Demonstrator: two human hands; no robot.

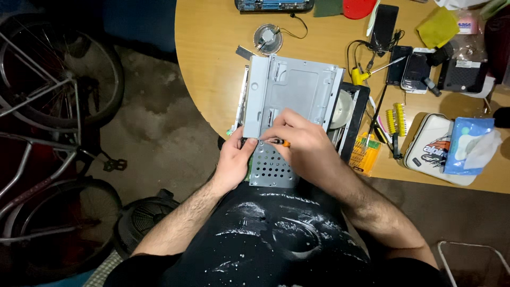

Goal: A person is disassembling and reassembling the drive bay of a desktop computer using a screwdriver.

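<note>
In the head view, a grey metal chassis (289, 95) is seen lying at the near edge of a round wooden table (212, 64), partly over the edge toward the person. Its perforated lower plate (271, 169) is gripped at the left side by the left hand (234, 159), the fingers being closed around the edge. A small screwdriver with an orange tip (279, 142) is pinched by the right hand (303, 143) and is laid against the seam between the two metal parts.

To the right, a white rounded pouch with a coloured print (433, 146) is placed at the table edge, and a blue flat package of tissues (467, 143) rests partly on it. Near them, a yellow holder of screwdriver bits (396, 121) is found, and a yellow cloth (438, 27) lies further back. Two dark phones (408, 66) are set side by side.
</note>
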